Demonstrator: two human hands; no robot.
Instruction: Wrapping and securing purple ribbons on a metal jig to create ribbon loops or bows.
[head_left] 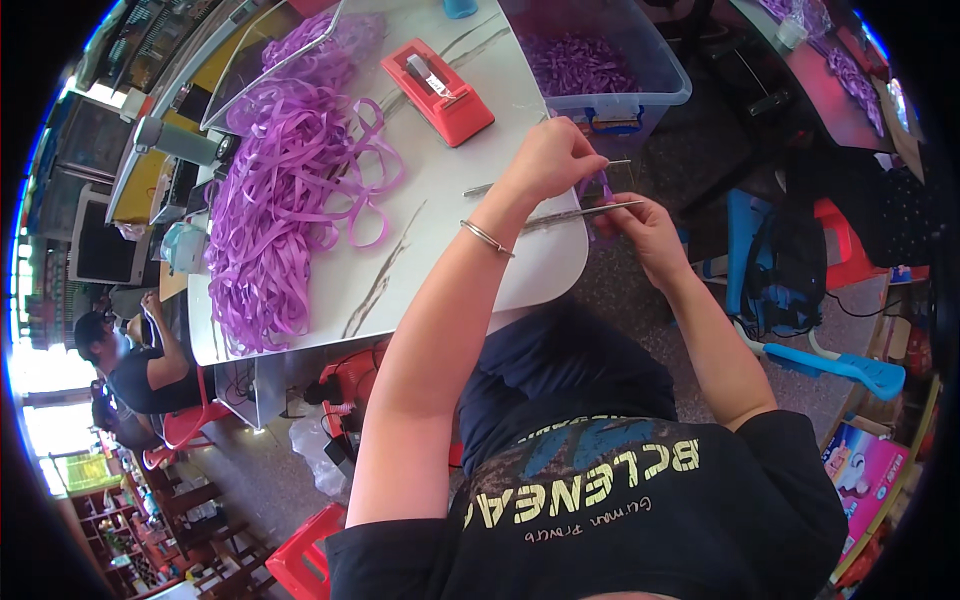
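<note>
Spanning left hand [553, 158], right hand [648, 232]: ribbon [607, 186]

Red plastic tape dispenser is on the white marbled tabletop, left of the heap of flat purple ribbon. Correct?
Wrong side: in the head view, the red plastic tape dispenser is right of the heap of flat purple ribbon. It is on the white marbled tabletop, as stated.

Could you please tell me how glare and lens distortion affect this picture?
Head view: daylight washes out the bright window at the left rim; the fisheye seemingly bows the long yellow panel, upper left; black fills the corners; the loose purple ribbon heap reads clearly.
</note>
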